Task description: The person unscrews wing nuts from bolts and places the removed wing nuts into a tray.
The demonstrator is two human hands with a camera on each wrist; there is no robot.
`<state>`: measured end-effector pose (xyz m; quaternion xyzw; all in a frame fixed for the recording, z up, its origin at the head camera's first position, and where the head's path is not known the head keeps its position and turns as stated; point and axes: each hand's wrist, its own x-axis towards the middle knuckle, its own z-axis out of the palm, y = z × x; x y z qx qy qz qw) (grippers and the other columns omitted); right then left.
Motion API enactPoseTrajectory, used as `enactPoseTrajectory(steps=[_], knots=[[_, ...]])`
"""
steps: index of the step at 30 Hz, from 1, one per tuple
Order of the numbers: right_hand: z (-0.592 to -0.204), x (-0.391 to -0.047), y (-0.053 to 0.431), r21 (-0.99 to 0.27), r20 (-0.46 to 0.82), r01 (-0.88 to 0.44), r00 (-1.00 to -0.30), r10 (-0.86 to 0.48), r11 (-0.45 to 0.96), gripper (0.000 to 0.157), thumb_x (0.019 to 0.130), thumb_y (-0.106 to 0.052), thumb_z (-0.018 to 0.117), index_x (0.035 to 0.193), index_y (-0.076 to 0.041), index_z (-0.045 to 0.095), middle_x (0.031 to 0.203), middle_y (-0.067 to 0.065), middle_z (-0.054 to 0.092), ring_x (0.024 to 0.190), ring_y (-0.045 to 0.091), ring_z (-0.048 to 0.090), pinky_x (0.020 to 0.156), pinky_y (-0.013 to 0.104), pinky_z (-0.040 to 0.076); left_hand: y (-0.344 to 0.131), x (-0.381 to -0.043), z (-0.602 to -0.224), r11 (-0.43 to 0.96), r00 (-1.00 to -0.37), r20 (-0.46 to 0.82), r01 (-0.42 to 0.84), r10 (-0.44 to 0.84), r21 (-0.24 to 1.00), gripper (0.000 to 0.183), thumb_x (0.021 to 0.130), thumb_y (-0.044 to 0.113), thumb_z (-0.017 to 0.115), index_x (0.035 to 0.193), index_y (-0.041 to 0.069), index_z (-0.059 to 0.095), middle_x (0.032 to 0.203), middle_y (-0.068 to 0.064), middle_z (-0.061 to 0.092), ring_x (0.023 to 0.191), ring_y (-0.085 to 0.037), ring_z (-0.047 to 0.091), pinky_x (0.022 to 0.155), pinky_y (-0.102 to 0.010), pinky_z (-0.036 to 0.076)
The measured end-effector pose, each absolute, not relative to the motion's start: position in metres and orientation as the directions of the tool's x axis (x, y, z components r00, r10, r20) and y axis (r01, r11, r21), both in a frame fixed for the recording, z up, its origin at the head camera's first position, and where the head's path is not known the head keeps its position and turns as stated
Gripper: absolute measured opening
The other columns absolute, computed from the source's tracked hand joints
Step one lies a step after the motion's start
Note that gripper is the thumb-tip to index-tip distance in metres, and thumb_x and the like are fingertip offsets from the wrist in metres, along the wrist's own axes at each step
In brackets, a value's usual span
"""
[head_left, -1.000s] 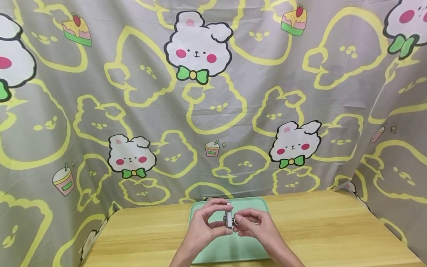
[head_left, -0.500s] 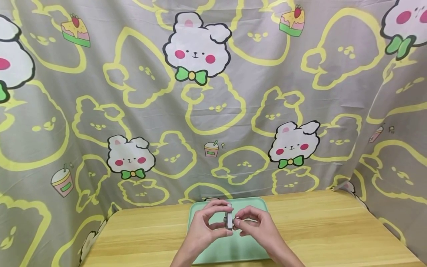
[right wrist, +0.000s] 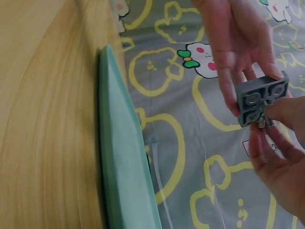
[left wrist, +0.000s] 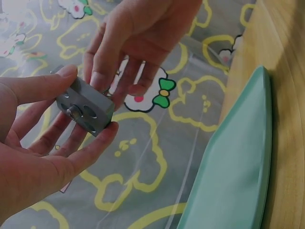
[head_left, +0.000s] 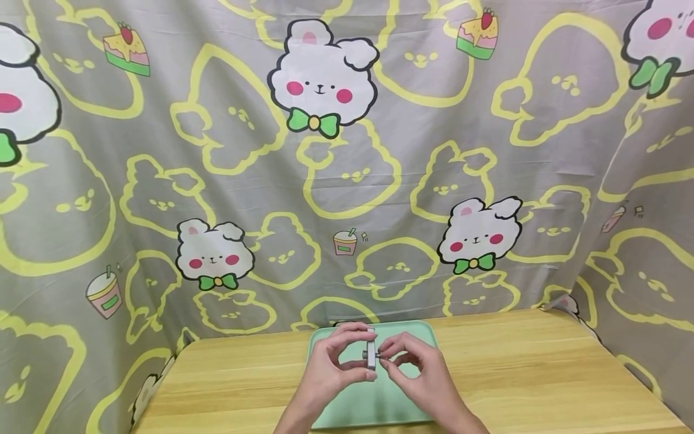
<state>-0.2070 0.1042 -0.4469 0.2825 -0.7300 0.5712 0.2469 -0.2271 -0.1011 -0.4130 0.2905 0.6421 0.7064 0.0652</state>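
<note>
A small grey metal block [head_left: 371,351] is held on edge above the tray by my left hand [head_left: 332,360], thumb below and fingers above in the head view. Round recesses dot its face in the right wrist view, and a bolt head [left wrist: 75,112] shows on its other side in the left wrist view. My right hand [head_left: 420,363] is close against the block's right side, thumb and fingertips pinching a small threaded metal bolt [right wrist: 261,120] that sticks out there. Those fingers partly hide the bolt.
Beneath both hands a mint-green tray [head_left: 374,401] with a raised rim lies on the wood-grain table [head_left: 531,367]. A grey curtain [head_left: 401,181] printed with cartoon bears hangs behind the table and along both sides.
The right thumb and fingers have shifted their grip at the bolt, with the thumb now lower and more spread. The left hand and block stay nearly in place.
</note>
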Motion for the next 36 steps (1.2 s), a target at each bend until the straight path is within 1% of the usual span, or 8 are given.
enactPoseTrajectory(steps=[4, 7, 10, 13, 17, 20, 27, 36], knots=[[-0.451, -0.21, 0.104, -0.475, 0.834, -0.834, -0.529, -0.159, 0.283, 0.037, 0.078, 0.013, 0.082, 0.091, -0.019, 0.068, 0.102, -0.001, 0.07, 0.093, 0.015, 0.067, 0.076, 0.02, 0.06, -0.102, -0.227, -0.413, -0.177, -0.832, 0.314, 0.261, 0.457, 0.949, 0.051, 0.077, -0.004, 0.087, 0.125, -0.004, 0.069, 0.143, -0.023, 0.05, 0.126, -0.022, 0.056, 0.097, -0.057, 0.056], [-0.453, -0.21, 0.104, -0.406, 0.866, -0.864, -0.468, -0.177, 0.296, 0.038, 0.077, 0.013, 0.083, 0.094, -0.018, 0.068, 0.103, 0.002, 0.069, 0.094, 0.016, 0.067, 0.081, 0.017, 0.057, -0.102, -0.227, -0.413, -0.166, -0.842, 0.303, 0.255, 0.445, 0.953, 0.051, 0.076, -0.005, 0.087, 0.125, -0.003, 0.07, 0.141, -0.02, 0.052, 0.128, -0.023, 0.055, 0.097, -0.056, 0.056], [-0.452, -0.208, 0.105, -0.469, 0.832, -0.839, -0.525, -0.18, 0.277, 0.036, 0.079, 0.009, 0.084, 0.097, -0.019, 0.069, 0.106, 0.002, 0.069, 0.096, 0.016, 0.066, 0.08, 0.021, 0.059, -0.102, -0.227, -0.414, -0.161, -0.846, 0.302, 0.257, 0.439, 0.953, 0.05, 0.076, -0.006, 0.087, 0.124, -0.001, 0.071, 0.141, -0.019, 0.053, 0.128, -0.023, 0.056, 0.097, -0.053, 0.057], [-0.449, -0.206, 0.107, -0.64, 0.721, -0.741, -0.671, -0.172, 0.204, 0.027, 0.086, 0.0, 0.082, 0.102, -0.018, 0.069, 0.11, 0.002, 0.069, 0.103, 0.019, 0.066, 0.08, 0.028, 0.062, -0.102, -0.227, -0.414, -0.163, -0.845, 0.307, 0.261, 0.439, 0.951, 0.05, 0.076, -0.008, 0.086, 0.123, 0.0, 0.071, 0.141, -0.022, 0.052, 0.127, -0.024, 0.056, 0.095, -0.049, 0.059], [-0.444, -0.204, 0.11, -0.887, 0.448, -0.457, -0.886, -0.123, 0.063, 0.018, 0.095, -0.014, 0.076, 0.11, -0.008, 0.069, 0.113, 0.011, 0.068, 0.103, 0.022, 0.069, 0.084, 0.033, 0.063, -0.102, -0.227, -0.415, -0.159, -0.842, 0.311, 0.268, 0.441, 0.95, 0.051, 0.075, -0.007, 0.087, 0.123, -0.003, 0.07, 0.141, -0.022, 0.052, 0.127, -0.024, 0.056, 0.094, -0.047, 0.06], [-0.441, -0.205, 0.112, -0.968, 0.249, -0.249, -0.964, -0.096, -0.007, 0.028, 0.098, -0.021, 0.072, 0.116, 0.0, 0.068, 0.112, 0.016, 0.07, 0.097, 0.023, 0.073, 0.082, 0.035, 0.064, -0.101, -0.226, -0.416, -0.149, -0.842, 0.311, 0.273, 0.44, 0.95, 0.051, 0.075, -0.006, 0.087, 0.123, -0.003, 0.07, 0.14, -0.02, 0.053, 0.126, -0.023, 0.056, 0.093, -0.046, 0.06], [-0.441, -0.207, 0.113, -0.995, 0.045, -0.029, -0.984, -0.17, -0.098, 0.043, 0.099, -0.028, 0.071, 0.121, 0.008, 0.066, 0.106, 0.018, 0.074, 0.093, 0.028, 0.075, 0.08, 0.036, 0.065, -0.099, -0.225, -0.416, -0.132, -0.844, 0.305, 0.275, 0.441, 0.952, 0.049, 0.075, -0.012, 0.085, 0.121, 0.001, 0.073, 0.139, -0.017, 0.054, 0.129, -0.025, 0.053, 0.095, -0.048, 0.059], [-0.436, -0.209, 0.112, -0.991, 0.038, -0.016, -0.985, -0.166, -0.134, 0.043, 0.098, -0.021, 0.072, 0.122, 0.013, 0.064, 0.102, 0.017, 0.075, 0.09, 0.025, 0.074, 0.079, 0.034, 0.064, -0.097, -0.228, -0.413, -0.143, -0.826, 0.328, 0.296, 0.458, 0.944, 0.049, 0.075, -0.013, 0.085, 0.12, 0.001, 0.073, 0.139, -0.016, 0.054, 0.127, -0.026, 0.054, 0.095, -0.046, 0.06]])
